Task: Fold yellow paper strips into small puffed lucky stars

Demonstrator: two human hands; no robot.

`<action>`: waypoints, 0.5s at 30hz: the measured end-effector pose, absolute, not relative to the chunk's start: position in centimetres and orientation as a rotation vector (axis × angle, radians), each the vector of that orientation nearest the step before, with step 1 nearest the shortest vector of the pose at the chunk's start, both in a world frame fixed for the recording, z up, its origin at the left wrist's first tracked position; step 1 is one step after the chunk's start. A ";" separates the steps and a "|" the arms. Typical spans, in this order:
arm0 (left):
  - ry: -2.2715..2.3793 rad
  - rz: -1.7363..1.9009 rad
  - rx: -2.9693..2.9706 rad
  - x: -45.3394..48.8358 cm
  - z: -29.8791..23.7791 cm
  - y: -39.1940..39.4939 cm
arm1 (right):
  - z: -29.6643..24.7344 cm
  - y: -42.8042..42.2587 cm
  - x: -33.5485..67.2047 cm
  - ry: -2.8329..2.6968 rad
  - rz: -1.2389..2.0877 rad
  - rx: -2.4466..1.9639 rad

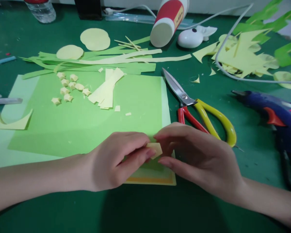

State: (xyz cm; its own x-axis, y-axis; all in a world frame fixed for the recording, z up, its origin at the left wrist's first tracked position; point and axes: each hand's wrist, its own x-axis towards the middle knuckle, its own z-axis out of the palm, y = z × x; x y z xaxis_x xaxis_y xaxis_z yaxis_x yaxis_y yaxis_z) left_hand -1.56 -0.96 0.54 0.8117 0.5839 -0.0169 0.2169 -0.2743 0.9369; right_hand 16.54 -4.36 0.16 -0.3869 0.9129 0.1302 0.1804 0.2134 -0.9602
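Note:
My left hand (pixel 116 160) and my right hand (pixel 196 158) meet over the near edge of a stack of green paper sheets (pixel 87 119). Both pinch a small folded piece of pale yellow paper (pixel 155 149) between thumb and fingertips. Further back on the green sheet lie several small folded yellow paper stars (pixel 68 89) and a pile of short yellow paper strips (pixel 106 90).
Scissors (pixel 199 108) with yellow and red handles lie just beyond my right hand. A blue glue gun (pixel 274 113) rests at the right. Long green and yellow strips (pixel 106 60), yellow discs (pixel 95 38), a tipped red-and-white bottle (pixel 168 21) and yellow offcuts (pixel 242 56) crowd the back of the green table.

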 end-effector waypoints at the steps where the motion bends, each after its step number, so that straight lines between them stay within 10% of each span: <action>1: 0.605 0.399 1.845 -1.5 0.6 -1.0 | 0.2 -4.3 16.7 -1.767 1.171 -0.986; 15: 0.525 0.616 2.396 -2.0 -0.2 0.9 | -0.4 -3.9 17.1 -1.842 0.939 -0.963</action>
